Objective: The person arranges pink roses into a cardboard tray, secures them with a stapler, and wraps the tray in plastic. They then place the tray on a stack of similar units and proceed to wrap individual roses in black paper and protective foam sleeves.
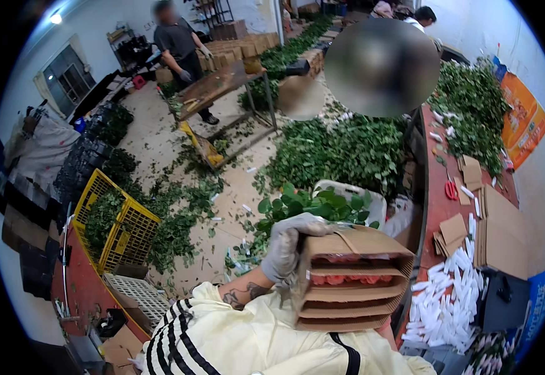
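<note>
My left hand (pixel 283 253), in a grey-white glove, is closed on the upper left edge of a cardboard-wrapped flower bundle (pixel 355 299). The bundle is held up in front of my chest, its layered cardboard end facing me. Red-pink blooms show between the upper layers, and green leafy stems (pixel 313 203) stick out beyond the far side. A strip of clear wrap or tape glints on top. Only a bit of my right forearm shows below the bundle's lower right corner; my right hand is hidden behind the cardboard.
To the right, a red-topped table (pixel 438 181) carries red-handled scissors (pixel 451 189), white sleeves (pixel 442 300), flat cardboard (pixel 500 231) and greenery. A yellow crate (pixel 125 225) stands left. Leaves litter the floor. A person (pixel 179 47) stands by a wooden bench (pixel 222 84); others work farther back.
</note>
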Action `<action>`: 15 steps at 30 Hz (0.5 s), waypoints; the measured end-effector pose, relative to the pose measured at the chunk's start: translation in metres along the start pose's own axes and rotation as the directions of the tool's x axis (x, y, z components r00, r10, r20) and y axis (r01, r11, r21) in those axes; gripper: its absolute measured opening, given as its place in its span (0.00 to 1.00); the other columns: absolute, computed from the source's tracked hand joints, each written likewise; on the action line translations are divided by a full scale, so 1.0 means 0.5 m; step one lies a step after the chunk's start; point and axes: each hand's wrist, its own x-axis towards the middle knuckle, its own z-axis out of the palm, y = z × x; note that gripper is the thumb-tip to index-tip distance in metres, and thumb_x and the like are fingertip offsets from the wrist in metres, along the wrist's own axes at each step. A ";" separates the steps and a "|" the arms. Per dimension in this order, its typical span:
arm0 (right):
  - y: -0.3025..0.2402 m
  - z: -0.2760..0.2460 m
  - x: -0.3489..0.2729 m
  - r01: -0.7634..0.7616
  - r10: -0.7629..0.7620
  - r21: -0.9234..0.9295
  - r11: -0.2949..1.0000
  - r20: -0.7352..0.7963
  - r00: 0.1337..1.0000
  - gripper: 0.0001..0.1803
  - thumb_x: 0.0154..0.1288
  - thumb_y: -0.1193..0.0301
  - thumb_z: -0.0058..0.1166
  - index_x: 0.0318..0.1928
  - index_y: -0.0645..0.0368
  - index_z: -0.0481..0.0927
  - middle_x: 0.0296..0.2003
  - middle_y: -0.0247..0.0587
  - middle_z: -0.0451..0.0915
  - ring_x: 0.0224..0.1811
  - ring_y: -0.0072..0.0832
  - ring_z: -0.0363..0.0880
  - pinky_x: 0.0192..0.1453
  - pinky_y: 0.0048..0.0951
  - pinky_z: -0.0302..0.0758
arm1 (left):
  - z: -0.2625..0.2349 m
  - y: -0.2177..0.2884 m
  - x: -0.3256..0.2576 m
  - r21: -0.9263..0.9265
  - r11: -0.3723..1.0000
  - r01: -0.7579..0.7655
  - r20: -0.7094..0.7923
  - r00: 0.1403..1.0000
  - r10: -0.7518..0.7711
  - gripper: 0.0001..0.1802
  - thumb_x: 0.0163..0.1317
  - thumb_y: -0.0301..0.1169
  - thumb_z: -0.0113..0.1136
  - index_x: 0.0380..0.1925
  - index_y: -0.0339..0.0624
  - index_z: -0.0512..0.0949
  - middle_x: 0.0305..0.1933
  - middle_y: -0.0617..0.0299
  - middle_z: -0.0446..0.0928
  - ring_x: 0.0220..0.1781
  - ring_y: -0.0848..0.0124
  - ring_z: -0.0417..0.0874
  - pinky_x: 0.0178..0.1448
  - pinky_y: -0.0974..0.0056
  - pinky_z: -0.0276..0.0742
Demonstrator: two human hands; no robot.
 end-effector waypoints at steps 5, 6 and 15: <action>-0.038 0.092 0.082 0.036 -0.042 0.057 0.998 0.102 0.994 0.24 0.66 0.60 0.49 0.57 0.62 0.71 0.57 0.52 0.71 0.56 0.40 0.73 0.56 0.41 0.73 | -0.018 0.031 0.143 -0.043 0.976 -0.215 0.346 0.913 0.217 0.27 0.68 0.52 0.48 0.24 0.41 0.81 0.29 0.60 0.81 0.38 0.65 0.78 0.48 0.60 0.74; -0.050 0.124 0.097 0.047 -0.055 0.065 0.997 0.129 0.990 0.24 0.66 0.59 0.49 0.57 0.62 0.71 0.56 0.52 0.71 0.56 0.41 0.73 0.56 0.41 0.73 | -0.033 0.039 0.161 0.036 0.963 -0.266 0.431 0.874 0.225 0.20 0.65 0.45 0.52 0.21 0.44 0.79 0.25 0.62 0.79 0.35 0.63 0.77 0.46 0.61 0.73; -0.169 0.597 0.269 -0.023 -0.016 0.098 0.995 0.381 0.924 0.25 0.66 0.58 0.48 0.55 0.64 0.72 0.55 0.53 0.73 0.55 0.42 0.74 0.56 0.42 0.73 | -0.435 0.022 0.000 0.783 0.393 0.483 -0.098 0.719 -0.688 0.56 0.51 0.50 0.64 0.72 0.39 0.43 0.72 0.34 0.48 0.77 0.46 0.45 0.77 0.49 0.42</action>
